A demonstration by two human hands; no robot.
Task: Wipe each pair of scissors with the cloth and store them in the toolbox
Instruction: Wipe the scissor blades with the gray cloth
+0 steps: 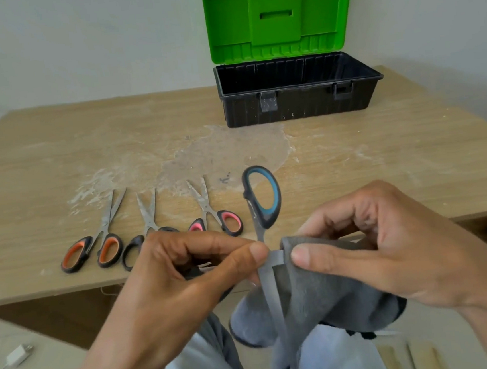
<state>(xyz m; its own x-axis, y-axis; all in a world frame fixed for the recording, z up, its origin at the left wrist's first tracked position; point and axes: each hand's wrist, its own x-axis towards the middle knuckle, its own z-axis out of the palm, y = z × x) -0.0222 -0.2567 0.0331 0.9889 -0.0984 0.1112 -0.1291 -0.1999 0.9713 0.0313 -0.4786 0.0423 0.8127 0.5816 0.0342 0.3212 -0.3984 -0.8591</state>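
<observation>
Wiping under way at the near edge of the tabletop (pixel 352 150): the left hand (pixel 168 283) has its fingers (pixel 254 251) pinched tight on the blue-handled scissors (pixel 263 200), right where the blades cross, with the handle loop pointing up and away and one blade running down toward the lap. The right hand (pixel 370 246) is curled closed around the grey cloth (pixel 315 293), thumb pressing a fold of it against the blade beside the left thumb.

Now the danger. Those blades look parted, and bare fingertips sit right at the crossing; a hard pull of the cloth along the edge could drag skin onto steel. The grip is a narrow pinch on smooth metal too, so a tug could twist the pair loose and drop it onto the knees, since it is held out past the table edge.

Three more pairs wait in a row on the tabletop to the left, blades pointing away: the orange-handled scissors (pixel 92 249), the black-handled scissors (pixel 147 214) partly behind the left hand, and the pink-handled scissors (pixel 209 214). All three show speckled, dirty blades, so by my reckoning none is wiped.

At the back, well apart from the hands, the toolbox (pixel 300 104) stands with its green lid (pixel 279 11) propped upright. What shows of its black interior looks bare; the floor behind the front wall is hidden. Nothing stored that I can see.
</observation>
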